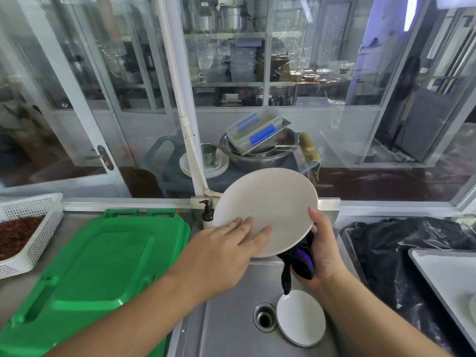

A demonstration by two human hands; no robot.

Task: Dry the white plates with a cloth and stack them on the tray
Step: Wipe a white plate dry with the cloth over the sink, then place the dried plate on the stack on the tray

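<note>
Stainless steel makes up the counter (pixel 144 217) and the sink (pixel 231 318) set into it, with glass partitions behind. Over the basin, the right hand (pixel 325 256) forms the working grip: its fingers curl around a dark cloth with purple trim (pixel 300 257), bunched against the underside of a white plate (pixel 268 207), while the thumb hooks over the plate's rim. That clamp probably lets the cloth rub the back while the plate stays put. The left hand (pixel 226 247) lies flat, fingers straight, pressing on the plate's upper face near its lower edge, seemingly to steady it and turn it against the cloth. The plate tilts up and away from the person, held above the sink so drips fall into it.

Below the right hand, a smaller white plate (pixel 300 318) rests in the basin just beside the drain (pixel 264 317), apparently waiting its turn. Well to the right, a pale tray (pixel 438 274) sits at the frame edge, next to black plastic bags (pixel 401 243). A green bin lid (pixel 98 269) fills the left.
</note>
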